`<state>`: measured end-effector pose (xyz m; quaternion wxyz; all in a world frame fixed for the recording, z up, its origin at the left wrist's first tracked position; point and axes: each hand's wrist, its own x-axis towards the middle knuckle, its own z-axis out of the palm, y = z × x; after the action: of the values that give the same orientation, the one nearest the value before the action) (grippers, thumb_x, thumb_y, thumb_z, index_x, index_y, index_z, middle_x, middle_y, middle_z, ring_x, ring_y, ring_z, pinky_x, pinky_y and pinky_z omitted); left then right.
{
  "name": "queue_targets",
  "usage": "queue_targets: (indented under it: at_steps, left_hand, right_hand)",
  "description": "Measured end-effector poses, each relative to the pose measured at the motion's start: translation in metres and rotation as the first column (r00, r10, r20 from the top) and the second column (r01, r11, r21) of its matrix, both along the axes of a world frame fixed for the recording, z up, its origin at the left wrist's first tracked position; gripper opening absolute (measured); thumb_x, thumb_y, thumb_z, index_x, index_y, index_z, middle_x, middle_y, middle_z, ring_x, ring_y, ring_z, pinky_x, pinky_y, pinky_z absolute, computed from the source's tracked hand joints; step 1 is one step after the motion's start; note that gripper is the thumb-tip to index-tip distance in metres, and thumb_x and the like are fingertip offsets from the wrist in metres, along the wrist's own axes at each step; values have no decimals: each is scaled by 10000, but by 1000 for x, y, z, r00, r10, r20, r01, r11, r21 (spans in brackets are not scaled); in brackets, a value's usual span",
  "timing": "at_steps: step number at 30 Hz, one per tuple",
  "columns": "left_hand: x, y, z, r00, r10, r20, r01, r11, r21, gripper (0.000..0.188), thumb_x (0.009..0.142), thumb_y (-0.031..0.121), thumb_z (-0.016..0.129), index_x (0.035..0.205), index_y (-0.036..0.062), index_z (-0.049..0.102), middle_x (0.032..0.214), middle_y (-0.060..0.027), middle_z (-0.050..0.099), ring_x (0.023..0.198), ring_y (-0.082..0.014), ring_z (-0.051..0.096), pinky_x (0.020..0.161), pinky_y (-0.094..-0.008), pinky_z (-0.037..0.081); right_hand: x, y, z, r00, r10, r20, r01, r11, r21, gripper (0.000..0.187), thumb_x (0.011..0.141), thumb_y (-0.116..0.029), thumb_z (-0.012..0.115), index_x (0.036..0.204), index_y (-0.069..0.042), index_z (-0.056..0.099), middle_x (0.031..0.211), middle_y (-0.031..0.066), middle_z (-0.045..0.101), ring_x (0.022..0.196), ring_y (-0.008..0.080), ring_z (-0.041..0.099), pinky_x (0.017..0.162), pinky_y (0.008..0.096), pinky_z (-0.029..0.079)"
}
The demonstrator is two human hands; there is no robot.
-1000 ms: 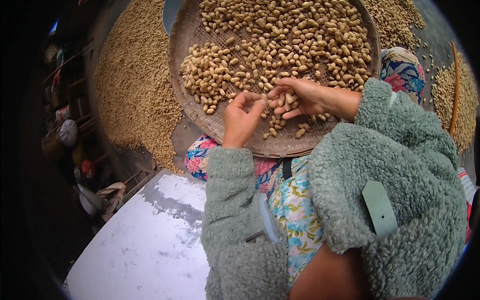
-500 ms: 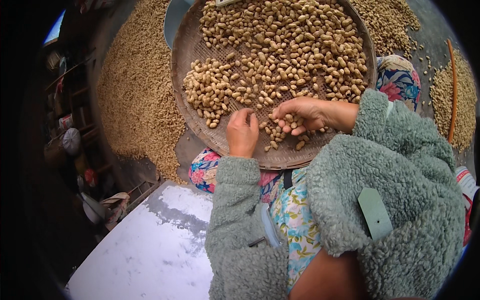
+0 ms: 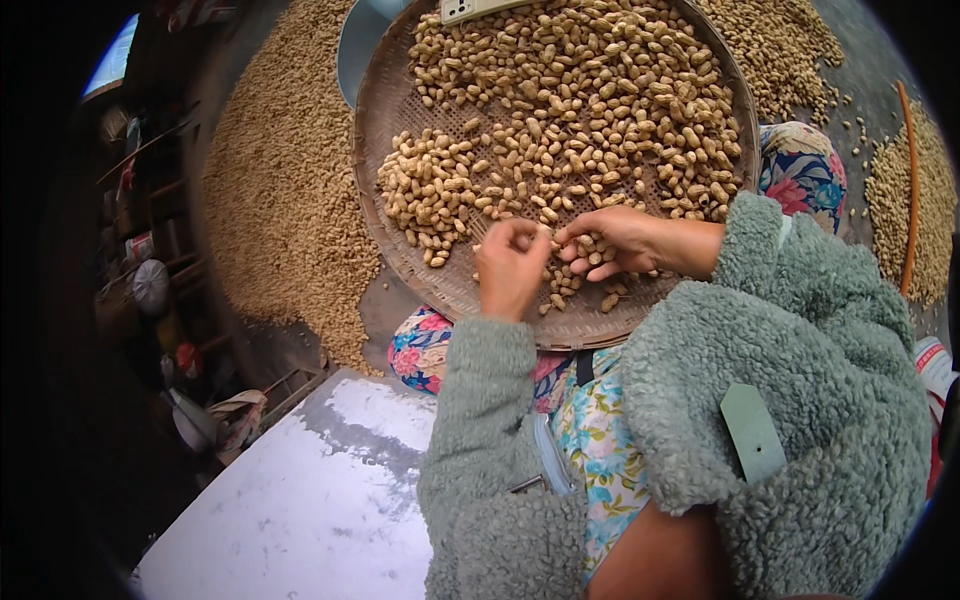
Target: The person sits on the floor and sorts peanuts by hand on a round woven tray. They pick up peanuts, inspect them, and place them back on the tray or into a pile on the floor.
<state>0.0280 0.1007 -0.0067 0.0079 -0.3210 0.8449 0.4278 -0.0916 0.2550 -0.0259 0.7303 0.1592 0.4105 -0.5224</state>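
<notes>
Unshelled peanuts [image 3: 560,95] lie spread over a round woven bamboo tray [image 3: 395,75] across my lap. My right hand [image 3: 620,240] is curled round several peanuts [image 3: 592,250], palm partly turned up. Close beside its fingertips is my left hand [image 3: 510,268], thumb and fingers pinched together; whatever sits in the pinch is too small to make out. A smaller heap of peanuts [image 3: 425,190] occupies the tray's left side. Just below my hands, a few loose peanuts [image 3: 562,287] rest near the front rim.
A large peanut pile [image 3: 290,190] covers the floor at left, with more piles at upper right [image 3: 770,45] and far right [image 3: 915,190], where an orange rod lies. A white socket strip [image 3: 487,9] is at the tray's far edge, beside a grey-blue basin [image 3: 362,40].
My left hand has moved right, from the left heap's edge to my right hand's fingertips. My right hand keeps its peanuts. The whole view has shifted slightly.
</notes>
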Motion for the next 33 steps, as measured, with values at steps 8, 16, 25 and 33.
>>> queue_targets:
  at_steps: [8,16,25,33]
  left_hand:
    - [37,-62,23,895,56,443,229,793,-564,545,857,72,554,1363,-46,390,1393,-300,372,1277,-412,406,1055,-460,390]
    - [51,-16,39,833,-210,512,357,911,-206,594,842,105,622,1391,-1,420,1434,-288,361,1288,-439,420,1063,-426,393]
    - [53,-95,6,985,-28,171,111,857,-503,264,812,93,673,1061,8,655,972,-191,646,888,-361,628,788,-418,506]
    - [51,-125,-28,985,162,-59,-172,894,-414,173,785,147,706,880,3,687,826,-152,668,750,-287,647,707,-381,519]
  right_hand:
    - [4,-3,10,981,179,67,-171,979,-113,205,937,-256,541,1015,-86,627,872,21,682,727,114,697,512,261,578]
    - [2,-1,0,984,154,89,-141,980,-137,200,925,-241,567,1007,-64,613,865,41,684,718,120,694,505,251,587]
    - [3,-2,9,980,200,12,-190,944,-268,239,875,-91,629,1111,-68,604,926,45,669,801,137,693,580,281,605]
    - [2,-2,3,987,157,10,-150,957,-249,170,889,-118,632,1057,-98,615,890,15,668,753,112,680,543,254,594]
